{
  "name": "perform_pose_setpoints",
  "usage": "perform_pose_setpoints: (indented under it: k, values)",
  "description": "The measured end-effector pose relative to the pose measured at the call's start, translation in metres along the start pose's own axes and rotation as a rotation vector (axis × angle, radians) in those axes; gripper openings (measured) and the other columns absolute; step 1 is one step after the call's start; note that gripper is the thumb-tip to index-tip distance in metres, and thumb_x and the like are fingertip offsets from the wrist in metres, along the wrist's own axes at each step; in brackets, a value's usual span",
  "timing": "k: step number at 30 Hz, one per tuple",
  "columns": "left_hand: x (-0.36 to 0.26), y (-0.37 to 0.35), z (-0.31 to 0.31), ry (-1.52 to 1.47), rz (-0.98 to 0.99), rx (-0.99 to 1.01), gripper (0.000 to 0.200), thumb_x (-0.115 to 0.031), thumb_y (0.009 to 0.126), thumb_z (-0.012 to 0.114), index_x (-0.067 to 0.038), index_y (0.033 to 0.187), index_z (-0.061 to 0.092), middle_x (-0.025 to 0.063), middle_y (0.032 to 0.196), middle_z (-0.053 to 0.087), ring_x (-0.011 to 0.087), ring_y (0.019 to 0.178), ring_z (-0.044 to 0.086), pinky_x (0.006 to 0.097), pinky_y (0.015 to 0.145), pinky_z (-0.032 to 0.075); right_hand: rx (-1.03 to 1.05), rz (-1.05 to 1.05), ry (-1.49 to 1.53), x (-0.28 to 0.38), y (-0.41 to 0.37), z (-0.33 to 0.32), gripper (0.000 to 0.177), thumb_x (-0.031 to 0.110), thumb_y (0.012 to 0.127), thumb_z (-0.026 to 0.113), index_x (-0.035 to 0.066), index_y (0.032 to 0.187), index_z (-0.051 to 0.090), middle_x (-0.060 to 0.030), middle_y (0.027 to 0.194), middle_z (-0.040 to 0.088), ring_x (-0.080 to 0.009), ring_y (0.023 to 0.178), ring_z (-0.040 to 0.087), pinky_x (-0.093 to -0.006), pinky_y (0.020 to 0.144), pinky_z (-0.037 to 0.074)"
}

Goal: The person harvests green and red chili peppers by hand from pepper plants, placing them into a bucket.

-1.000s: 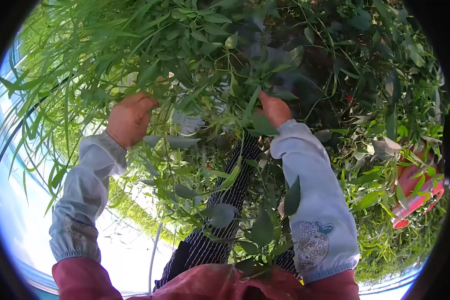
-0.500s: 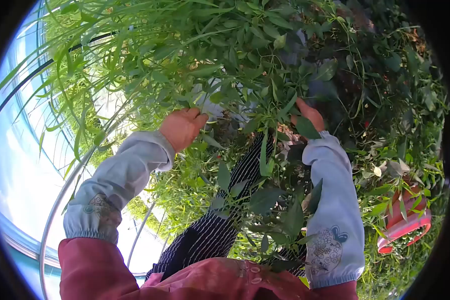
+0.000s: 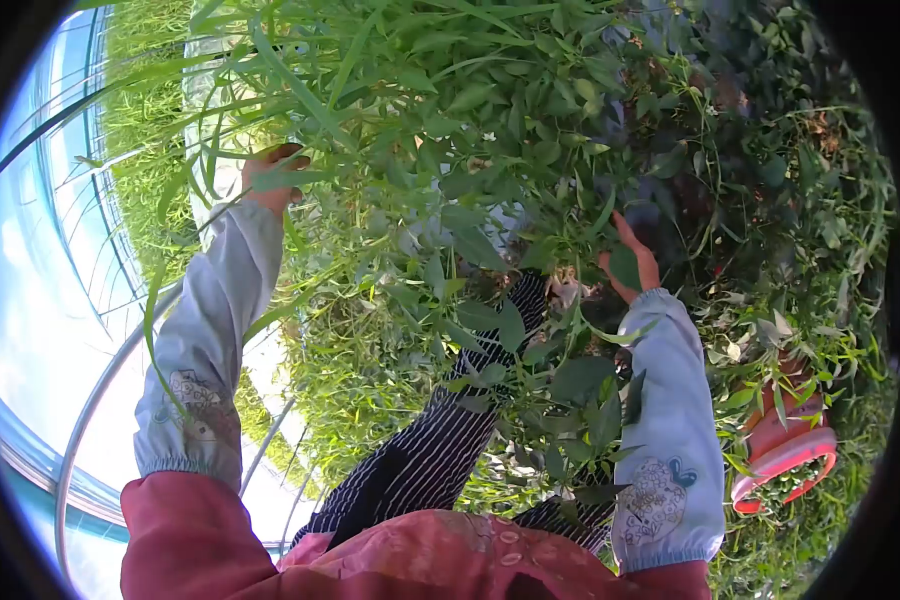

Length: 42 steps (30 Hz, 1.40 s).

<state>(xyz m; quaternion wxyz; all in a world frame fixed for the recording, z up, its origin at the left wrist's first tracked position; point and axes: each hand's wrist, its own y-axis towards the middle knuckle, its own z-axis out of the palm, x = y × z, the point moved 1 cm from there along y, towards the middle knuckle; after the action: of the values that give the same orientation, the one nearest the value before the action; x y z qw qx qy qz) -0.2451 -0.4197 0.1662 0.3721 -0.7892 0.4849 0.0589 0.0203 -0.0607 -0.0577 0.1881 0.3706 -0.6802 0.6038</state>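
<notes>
My left hand (image 3: 273, 178) is raised at the left among long grass blades (image 3: 295, 85), its fingers curled; a blade crosses it, and what lies in the fingers is hidden. My right hand (image 3: 642, 265) reaches into the leafy plants (image 3: 530, 150), its fingers stretched out and a broad leaf lying over the palm. No held thing shows in it. Leafy stems (image 3: 580, 385) hang between my two forearms, in front of my striped trouser leg (image 3: 435, 435).
A red bucket (image 3: 790, 450) lies tipped at the right with green bits inside its rim. A curved metal pipe (image 3: 100, 390) and bright plastic sheeting (image 3: 30, 330) run along the left. Dense foliage (image 3: 810, 230) fills the right side.
My left hand has moved left and upward, away from the middle plants. My right hand has shifted slightly right and down, its fingers straighter. The view has turned a little.
</notes>
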Motion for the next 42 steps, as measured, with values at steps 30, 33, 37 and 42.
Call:
perform_pose_setpoints:
  k: [30,33,37,42]
  values:
    - [0.012,0.069,-0.015,-0.077,0.326,0.306,0.017,-0.018,0.08,0.063,-0.005,0.091,0.063,-0.0033,0.074,0.058,0.0057,0.061,0.05,0.0218,0.054,0.038,0.697,0.513,-0.781,-0.006,-0.174,-0.008,0.053,0.02,0.063,0.062,0.016,0.116,0.058,-0.0125,0.11,0.061,-0.0317,0.099,0.059,-0.0412,0.084,0.048]
    - [0.002,0.068,-0.035,0.034,0.157,0.474,0.021,-0.017,0.079,0.06,-0.004,0.095,0.063,-0.0019,0.079,0.059,0.0073,0.069,0.05,0.0234,0.06,0.039,0.664,0.641,-0.835,0.001,-0.177,-0.028,0.053,0.021,0.063,0.062,0.016,0.116,0.058,-0.0124,0.11,0.061,-0.0317,0.099,0.059,-0.0409,0.085,0.048]
    - [-0.006,0.059,-0.035,0.112,0.32,0.482,0.026,-0.026,0.076,0.057,-0.002,0.084,0.06,-0.0005,0.068,0.053,0.0081,0.057,0.045,0.0234,0.051,0.034,0.647,0.703,-0.806,-0.005,-0.177,-0.048,0.053,0.022,0.064,0.062,0.016,0.116,0.058,-0.0123,0.11,0.061,-0.0317,0.099,0.059,-0.0404,0.085,0.048]
    - [-0.02,0.039,-0.038,0.115,0.098,0.625,0.022,-0.026,0.074,0.058,-0.004,0.076,0.057,0.003,0.06,0.051,0.0132,0.046,0.046,0.0257,0.044,0.036,0.628,0.722,-0.774,-0.007,-0.184,-0.054,0.053,0.023,0.064,0.063,0.016,0.117,0.057,-0.0122,0.111,0.06,-0.0317,0.099,0.059,-0.0398,0.085,0.048]
